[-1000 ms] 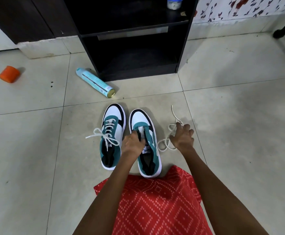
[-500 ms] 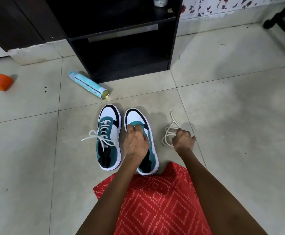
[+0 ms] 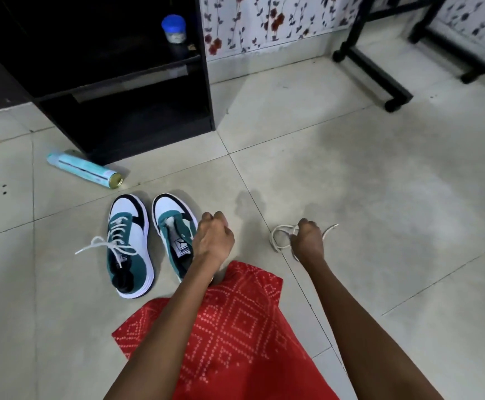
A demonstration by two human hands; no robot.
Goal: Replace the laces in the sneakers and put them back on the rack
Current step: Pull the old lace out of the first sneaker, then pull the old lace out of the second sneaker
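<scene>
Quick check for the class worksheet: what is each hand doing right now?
Left hand: fingers curled beside the unlaced sneaker; whether it grips anything cannot be told.
Right hand: closed, holding the loose white lace.

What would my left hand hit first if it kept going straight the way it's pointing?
Likely only bare floor ahead of the left hand, passing right of the rack; depth is unclear.

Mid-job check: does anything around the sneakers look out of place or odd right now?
Two things. A pale blue aerosol can lies on its side on the tiled floor beside the black rack. And one teal-and-white sneaker has no lace, while its mate is laced; the loose white lace is gripped in the right hand.
</scene>
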